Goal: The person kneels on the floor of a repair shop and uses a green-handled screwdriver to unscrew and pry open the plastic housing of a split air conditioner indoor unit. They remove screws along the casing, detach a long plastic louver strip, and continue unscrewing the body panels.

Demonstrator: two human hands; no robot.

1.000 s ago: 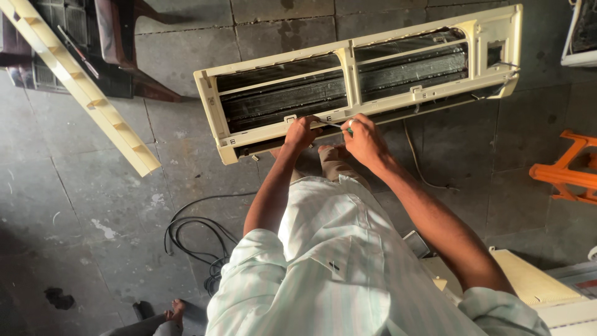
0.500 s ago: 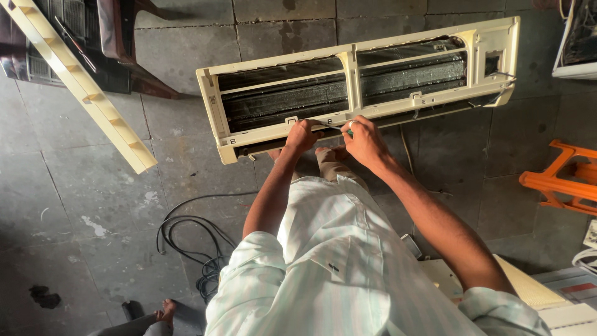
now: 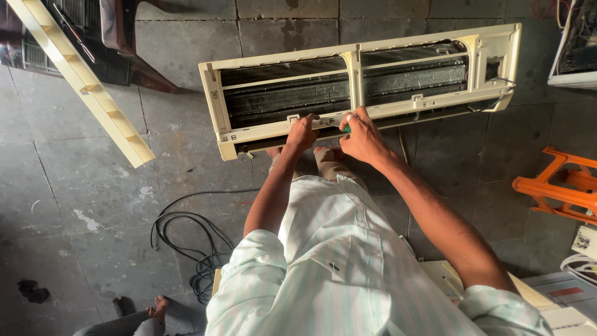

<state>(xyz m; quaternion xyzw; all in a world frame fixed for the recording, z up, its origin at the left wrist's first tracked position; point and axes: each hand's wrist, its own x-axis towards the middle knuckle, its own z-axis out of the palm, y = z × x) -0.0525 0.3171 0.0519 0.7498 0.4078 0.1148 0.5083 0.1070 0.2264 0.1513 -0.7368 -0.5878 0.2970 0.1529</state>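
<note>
A cream air-conditioner indoor unit (image 3: 283, 134) lies on the stone floor with its cover off and its dark fins exposed. Both my hands rest on the middle of its near rail. My right hand (image 3: 362, 140), with a ring on one finger, is closed around a screwdriver (image 3: 344, 128) with a green handle. The thin shaft runs left to my left hand (image 3: 303, 132), whose fingers pinch it at the tip against the rail. My knee shows just below the hands.
A long cream panel (image 3: 87, 87) leans at upper left beside a dark red chair (image 3: 134, 56). A black cable coil (image 3: 186, 249) lies on the floor. An orange stool (image 3: 559, 186) stands right; another person's foot (image 3: 155, 308) is at bottom left. Cream covers (image 3: 547, 298) lie at bottom right.
Both hands stay at the same spot on the rail with the screwdriver between them. Only the view has shifted slightly.
</note>
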